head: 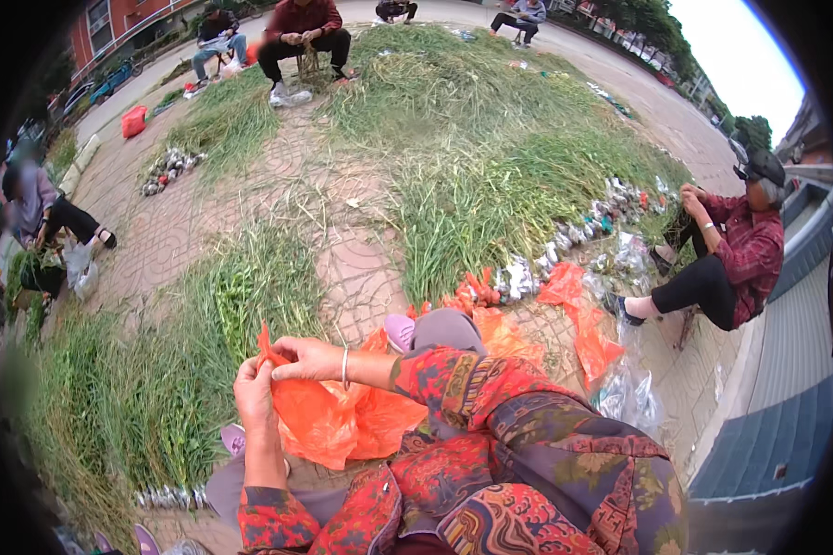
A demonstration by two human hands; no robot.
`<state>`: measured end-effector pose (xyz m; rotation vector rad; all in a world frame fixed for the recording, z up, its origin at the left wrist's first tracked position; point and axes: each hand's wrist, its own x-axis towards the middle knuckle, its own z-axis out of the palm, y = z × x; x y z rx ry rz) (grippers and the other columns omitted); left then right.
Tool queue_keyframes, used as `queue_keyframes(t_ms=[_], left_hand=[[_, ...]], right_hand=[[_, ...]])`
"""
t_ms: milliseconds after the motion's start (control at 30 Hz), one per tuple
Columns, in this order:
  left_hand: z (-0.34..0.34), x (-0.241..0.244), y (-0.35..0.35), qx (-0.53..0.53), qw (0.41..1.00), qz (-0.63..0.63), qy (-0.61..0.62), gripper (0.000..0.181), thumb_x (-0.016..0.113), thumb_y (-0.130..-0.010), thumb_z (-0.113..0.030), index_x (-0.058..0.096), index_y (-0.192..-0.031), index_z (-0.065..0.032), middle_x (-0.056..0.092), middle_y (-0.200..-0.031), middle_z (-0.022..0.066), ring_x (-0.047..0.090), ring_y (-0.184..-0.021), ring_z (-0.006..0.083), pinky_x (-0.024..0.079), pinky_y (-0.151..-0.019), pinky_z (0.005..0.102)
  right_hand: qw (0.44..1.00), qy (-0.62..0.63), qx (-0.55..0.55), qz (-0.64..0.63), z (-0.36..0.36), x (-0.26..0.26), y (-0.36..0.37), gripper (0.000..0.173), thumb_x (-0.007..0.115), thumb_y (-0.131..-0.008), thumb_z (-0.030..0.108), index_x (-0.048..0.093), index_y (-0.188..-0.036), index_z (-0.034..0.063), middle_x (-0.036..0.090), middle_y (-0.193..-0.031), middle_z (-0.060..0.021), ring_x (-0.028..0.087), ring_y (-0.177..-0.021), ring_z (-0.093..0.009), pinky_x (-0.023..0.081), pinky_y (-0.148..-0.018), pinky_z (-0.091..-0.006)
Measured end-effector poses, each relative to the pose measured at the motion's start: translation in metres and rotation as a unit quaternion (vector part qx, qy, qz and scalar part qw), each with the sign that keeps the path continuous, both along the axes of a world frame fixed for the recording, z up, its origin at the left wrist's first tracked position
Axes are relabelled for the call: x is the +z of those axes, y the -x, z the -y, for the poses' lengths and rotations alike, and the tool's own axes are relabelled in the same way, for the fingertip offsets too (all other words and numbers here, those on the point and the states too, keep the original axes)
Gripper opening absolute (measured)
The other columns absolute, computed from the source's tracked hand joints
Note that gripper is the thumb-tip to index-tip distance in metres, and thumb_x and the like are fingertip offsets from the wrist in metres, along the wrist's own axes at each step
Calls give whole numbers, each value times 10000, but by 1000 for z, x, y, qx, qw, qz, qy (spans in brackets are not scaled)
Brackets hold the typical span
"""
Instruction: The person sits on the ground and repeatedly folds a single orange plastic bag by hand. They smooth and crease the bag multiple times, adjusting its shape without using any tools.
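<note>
An orange plastic bag point(319, 416) hangs in front of my lap, spread and crumpled. Its upper edge is bunched into a twisted tip that sticks up above my fingers. My left hand point(255, 399) pinches this bunched part from the left. Right beside it, my right hand point(309, 357), with a bangle point(345, 368) at the wrist, grips the same part from above. The thumbs are close together on the plastic. Whether anything is inside the bag cannot be seen.
Cut green plants point(132, 388) lie heaped to my left, and a larger pile point(486, 173) spreads ahead. Bundles with plastic-wrapped ends point(520, 277) line its near edge. More orange bags point(590, 333) and clear plastic point(632, 402) lie at my right. A person point(729, 250) sits at right; several others sit farther off.
</note>
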<state>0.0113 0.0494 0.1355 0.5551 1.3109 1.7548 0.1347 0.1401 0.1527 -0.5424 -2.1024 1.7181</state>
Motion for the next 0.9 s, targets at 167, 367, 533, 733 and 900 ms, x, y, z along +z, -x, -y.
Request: queue_keyframes(t_ms=[167, 367, 533, 733, 900], left_hand=[[-10, -4, -9, -52, 996, 40, -57, 57, 541, -791, -14, 546, -847, -22, 567, -805, 19, 514, -680, 73, 437, -646, 206], [0, -1, -12, -41, 998, 20, -49, 91, 565, -778, -12, 555, -868, -22, 577, -841, 29, 536, -741, 90, 438, -697, 214], [15, 9, -5, -51, 995, 87, -25, 91, 583, -768, -20, 568, -858, -27, 592, -851, 45, 558, -743, 117, 462, -689, 241], [10, 14, -12, -122, 990, -40, 53, 78, 555, -766, 12, 569, -838, -14, 586, -844, 34, 539, -761, 101, 430, -724, 237], [4, 10, -20, -151, 983, -86, 57, 108, 529, -756, 33, 557, -859, 13, 585, -875, 51, 534, -784, 104, 427, -739, 236]], right_hand=[[986, 150, -7, -76, -9, -21, 3, 246, 588, -787, 193, 534, -965, 31, 559, -864, -14, 497, -807, -80, 415, -715, -221], [989, 123, -53, -59, -9, -4, -7, 118, 569, -788, 120, 556, -866, 33, 554, -819, 7, 493, -764, -66, 417, -679, -209], [996, 66, -28, -48, -2, 0, 2, 136, 596, -736, 151, 531, -788, 44, 521, -728, 0, 472, -695, -82, 401, -611, -234], [953, 287, -41, -84, -6, 3, -12, 204, 678, -684, 179, 550, -775, 49, 537, -718, -13, 486, -672, -96, 411, -596, -236], [962, 271, -27, -4, -18, -5, -9, 167, 704, -620, 124, 583, -705, 46, 551, -635, -17, 492, -582, -103, 404, -518, -244]])
